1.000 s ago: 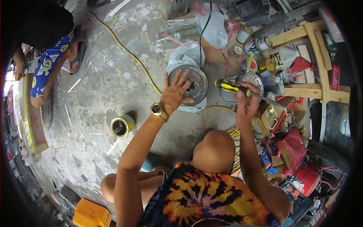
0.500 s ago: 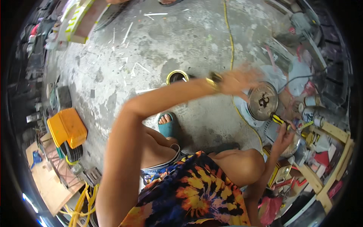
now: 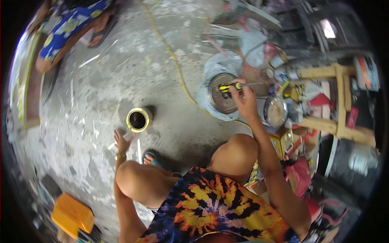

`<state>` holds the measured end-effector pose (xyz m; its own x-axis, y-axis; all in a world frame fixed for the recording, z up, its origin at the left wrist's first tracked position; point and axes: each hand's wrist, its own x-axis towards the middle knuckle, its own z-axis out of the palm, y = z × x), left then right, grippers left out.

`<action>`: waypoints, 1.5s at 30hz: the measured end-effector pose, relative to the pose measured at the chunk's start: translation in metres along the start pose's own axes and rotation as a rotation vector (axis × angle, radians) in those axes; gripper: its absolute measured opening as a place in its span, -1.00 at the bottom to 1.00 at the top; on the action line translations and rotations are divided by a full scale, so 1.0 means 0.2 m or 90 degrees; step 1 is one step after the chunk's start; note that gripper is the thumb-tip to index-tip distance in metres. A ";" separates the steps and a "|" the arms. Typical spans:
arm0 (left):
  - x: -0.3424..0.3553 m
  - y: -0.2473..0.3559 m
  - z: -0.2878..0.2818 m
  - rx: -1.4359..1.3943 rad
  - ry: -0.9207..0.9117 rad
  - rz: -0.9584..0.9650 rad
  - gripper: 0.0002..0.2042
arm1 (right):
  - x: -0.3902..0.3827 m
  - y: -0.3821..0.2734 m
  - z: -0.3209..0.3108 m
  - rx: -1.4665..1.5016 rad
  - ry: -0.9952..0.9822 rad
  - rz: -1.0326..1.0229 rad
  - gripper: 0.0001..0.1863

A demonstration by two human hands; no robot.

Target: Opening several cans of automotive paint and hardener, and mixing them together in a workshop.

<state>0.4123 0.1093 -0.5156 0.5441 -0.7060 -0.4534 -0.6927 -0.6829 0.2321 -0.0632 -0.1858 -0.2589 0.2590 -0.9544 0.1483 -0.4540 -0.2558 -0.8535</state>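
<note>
My right hand grips a yellow-and-black screwdriver, its metal shaft pointing right. It is over a round metal lid with a dark patch in its middle, lying on pale plastic bags. My left hand is low at the left, fingers apart and holding nothing, slightly blurred, just below and left of an open gold-rimmed can with a dark inside. A round silvery container sits right of the lid.
Another person's leg and sandalled foot are at upper left, beside a long board. A yellow cord crosses the concrete floor. Cans, bottles and wooden frames crowd the right. An orange plastic object lies at lower left.
My left hand left the lid and swung down-left to beside the open can. My right hand moved with the screwdriver from the right side to over the lid. The view shifted.
</note>
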 end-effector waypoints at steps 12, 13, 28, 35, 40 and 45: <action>-0.12 0.08 -0.18 0.377 -0.052 0.162 0.13 | -0.29 0.12 -0.07 0.123 -0.552 0.077 -0.75; -0.09 0.05 -0.21 0.380 -0.051 0.184 0.13 | -0.32 0.18 -0.03 0.167 -0.618 0.041 -0.74; 0.24 0.09 -0.56 -0.217 -0.035 0.003 -0.69 | -0.92 0.83 0.30 -0.173 -0.437 0.186 -0.63; 0.00 0.31 -0.38 -0.121 0.077 0.164 -0.63 | -1.14 0.93 0.08 0.003 -0.429 0.423 -0.67; -0.17 0.54 -0.23 -0.163 0.237 0.339 -0.41 | -1.27 0.86 -0.06 0.163 -0.343 0.511 -0.69; -0.14 0.65 -0.15 -0.301 0.183 0.295 -0.33 | -1.38 0.65 -0.18 -0.036 -0.310 0.339 -0.71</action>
<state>0.3219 0.0354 -0.4470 0.3919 -0.9200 0.0111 -0.6390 -0.2635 0.7226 -0.2234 0.0390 -0.3932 0.3353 -0.7782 -0.5310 -0.6641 0.2045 -0.7191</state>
